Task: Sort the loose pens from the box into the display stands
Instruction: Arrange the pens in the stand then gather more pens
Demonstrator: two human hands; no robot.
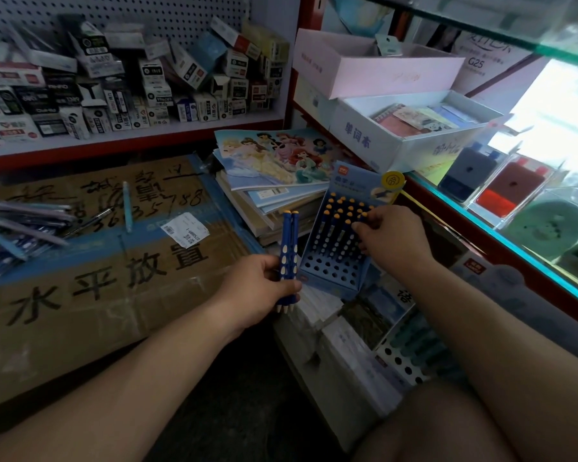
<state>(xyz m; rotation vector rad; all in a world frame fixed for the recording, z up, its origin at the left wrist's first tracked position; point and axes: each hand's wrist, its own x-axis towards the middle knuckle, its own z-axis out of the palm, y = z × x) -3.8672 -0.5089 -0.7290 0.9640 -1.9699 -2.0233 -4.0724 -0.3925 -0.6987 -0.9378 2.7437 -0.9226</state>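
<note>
Our left hand (264, 290) gripped a few dark-blue dotted pens (289, 251). Our right hand (392, 235) pinched another into the half-filled blue cardboard display stand (327, 278). More loose pens (27, 218) lay unsorted.

A: Large print on the cardboard box (80, 328)?

B: "水平放置" in black. Above it, handwritten digits ending "35788". On the white sticker (185, 230): "0750889-1".

A: Anything further right?

B: "单词本" in blue on the open white box (357, 138). "G25" on a white package (475, 63) behind. Red badge on the display stand (354, 183): too small to read. Small shelf boxes (154, 91): lettering blurred.
</note>
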